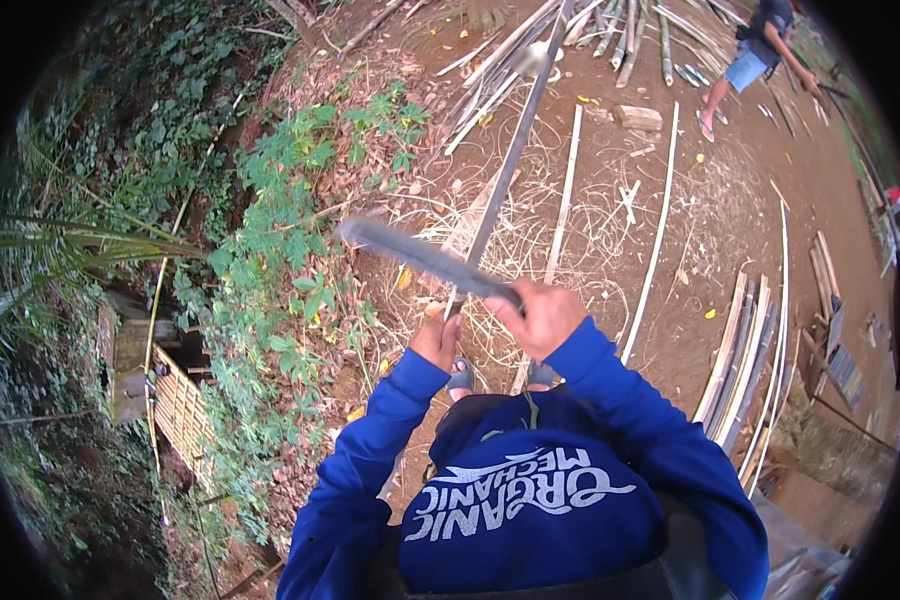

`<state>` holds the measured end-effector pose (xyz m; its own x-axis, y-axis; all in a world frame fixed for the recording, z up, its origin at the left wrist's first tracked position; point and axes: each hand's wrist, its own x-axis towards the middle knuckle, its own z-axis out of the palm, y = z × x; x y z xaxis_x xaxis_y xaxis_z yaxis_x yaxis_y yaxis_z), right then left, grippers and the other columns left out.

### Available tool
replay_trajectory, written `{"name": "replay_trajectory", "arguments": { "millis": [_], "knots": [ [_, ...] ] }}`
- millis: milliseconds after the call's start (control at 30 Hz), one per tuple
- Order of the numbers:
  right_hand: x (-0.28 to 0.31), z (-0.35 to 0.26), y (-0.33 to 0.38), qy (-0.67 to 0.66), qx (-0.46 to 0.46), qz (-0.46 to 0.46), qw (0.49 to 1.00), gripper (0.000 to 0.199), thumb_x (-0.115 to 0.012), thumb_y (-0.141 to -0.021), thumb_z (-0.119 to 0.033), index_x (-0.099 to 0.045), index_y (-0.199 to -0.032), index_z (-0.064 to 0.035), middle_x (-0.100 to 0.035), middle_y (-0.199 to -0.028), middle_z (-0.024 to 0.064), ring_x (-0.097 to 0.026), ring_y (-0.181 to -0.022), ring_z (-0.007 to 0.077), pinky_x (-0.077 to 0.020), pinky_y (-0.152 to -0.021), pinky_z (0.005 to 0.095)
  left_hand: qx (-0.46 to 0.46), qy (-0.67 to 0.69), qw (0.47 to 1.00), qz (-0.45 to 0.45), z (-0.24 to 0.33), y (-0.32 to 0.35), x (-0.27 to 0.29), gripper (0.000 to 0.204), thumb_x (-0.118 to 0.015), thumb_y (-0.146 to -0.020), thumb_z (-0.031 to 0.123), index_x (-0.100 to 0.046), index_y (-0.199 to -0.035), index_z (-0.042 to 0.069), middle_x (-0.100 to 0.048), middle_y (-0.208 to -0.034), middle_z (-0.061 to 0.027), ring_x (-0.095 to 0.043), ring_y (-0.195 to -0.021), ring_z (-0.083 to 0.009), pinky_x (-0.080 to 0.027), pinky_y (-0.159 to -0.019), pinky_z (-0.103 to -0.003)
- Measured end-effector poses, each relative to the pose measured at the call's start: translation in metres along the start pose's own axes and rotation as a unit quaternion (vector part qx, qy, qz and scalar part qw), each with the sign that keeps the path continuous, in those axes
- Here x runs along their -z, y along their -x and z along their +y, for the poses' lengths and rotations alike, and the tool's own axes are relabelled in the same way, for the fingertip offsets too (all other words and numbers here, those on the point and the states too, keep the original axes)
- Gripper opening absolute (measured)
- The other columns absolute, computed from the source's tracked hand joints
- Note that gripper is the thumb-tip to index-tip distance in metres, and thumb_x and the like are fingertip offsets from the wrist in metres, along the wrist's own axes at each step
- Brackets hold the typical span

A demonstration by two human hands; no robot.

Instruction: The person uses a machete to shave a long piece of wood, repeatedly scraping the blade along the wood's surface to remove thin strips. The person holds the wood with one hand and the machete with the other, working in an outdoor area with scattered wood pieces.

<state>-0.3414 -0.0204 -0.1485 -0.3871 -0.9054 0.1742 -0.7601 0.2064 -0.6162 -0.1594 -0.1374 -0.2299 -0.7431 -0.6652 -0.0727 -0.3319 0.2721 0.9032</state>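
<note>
My right hand is closed around the handle of a machete. Its broad grey blade points left, a little smeared by motion. My left hand grips the near end of a long, dark, narrow bamboo strip, which runs away from me toward the top of the view. The blade crosses the strip just beyond my left hand; I cannot tell whether they touch. Thin curled shavings lie scattered on the brown soil around my feet.
Pale split strips lie on the ground ahead, near a short wood block. More bamboo poles are heaped at the far end. Bundled slats lie to the right. Leafy plants border the left. Another person stands far right.
</note>
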Motion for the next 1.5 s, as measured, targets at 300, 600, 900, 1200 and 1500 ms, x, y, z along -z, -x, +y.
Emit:
{"name": "replay_trajectory", "arguments": {
  "millis": [300,600,900,1200,1500],
  "knots": [
    [-0.009,-0.005,0.004,0.102,0.074,-0.062,0.99,0.059,-0.049,-0.089,-0.063,-0.06,-0.081,-0.0055,-0.062,-0.061,0.0153,-0.064,-0.054,0.0324,-0.05,-0.051,0.0473,0.035,-0.083,0.996,0.004,0.042,0.029,-0.004,0.022,-0.048,-0.098,0.019,-0.057,-0.097,-0.001,-0.056,-0.06,-0.0192,-0.059,-0.057,-0.0388,-0.045,-0.052,-0.045],
    [0.044,0.046,-0.022,0.15,-0.049,-0.023,0.987,0.066,-0.044,-0.09,-0.066,-0.061,-0.078,-0.0033,-0.06,-0.056,0.0157,-0.064,-0.053,0.0325,-0.0508,-0.048,0.0476,0.047,-0.152,0.987,-0.007,0.042,0.069,0.023,0.027,-0.049,-0.099,0.024,-0.058,-0.112,0.002,-0.053,-0.059,-0.0171,-0.056,-0.052,-0.0344,-0.042,-0.051,-0.043],
    [0.024,0.015,-0.014,0.137,0.031,-0.054,0.989,0.067,-0.045,-0.088,-0.068,-0.062,-0.082,-0.0034,-0.062,-0.058,0.0152,-0.065,-0.056,0.034,-0.0525,-0.053,0.0475,0.083,-0.165,0.982,-0.028,0.054,0.06,0.012,0.024,-0.052,-0.097,0.022,-0.055,-0.108,0.0,-0.058,-0.064,-0.0227,-0.061,-0.064,-0.0438,-0.045,-0.056,-0.05],
    [0.045,0.022,-0.018,0.211,0.065,-0.048,0.974,0.063,-0.047,-0.084,-0.072,-0.062,-0.077,-0.0113,-0.065,-0.063,0.0082,-0.065,-0.054,0.0278,-0.049,-0.049,0.0487,0.017,-0.115,0.993,-0.023,0.068,0.058,0.011,0.019,-0.051,-0.098,0.021,-0.055,-0.097,0.002,-0.053,-0.058,-0.021,-0.057,-0.056,-0.0436,-0.041,-0.05,-0.049],
    [0.097,0.092,-0.038,0.202,-0.13,0.026,0.97,0.063,-0.044,-0.091,-0.064,-0.064,-0.081,-0.0047,-0.06,-0.056,0.0169,-0.064,-0.053,0.0345,-0.0523,-0.051,0.0453,0.055,-0.166,0.983,-0.049,0.038,0.103,0.031,0.027,-0.055,-0.096,0.021,-0.056,-0.115,0.002,-0.055,-0.058,-0.0217,-0.057,-0.053,-0.0432,-0.044,-0.05,-0.049]
  ]
}}
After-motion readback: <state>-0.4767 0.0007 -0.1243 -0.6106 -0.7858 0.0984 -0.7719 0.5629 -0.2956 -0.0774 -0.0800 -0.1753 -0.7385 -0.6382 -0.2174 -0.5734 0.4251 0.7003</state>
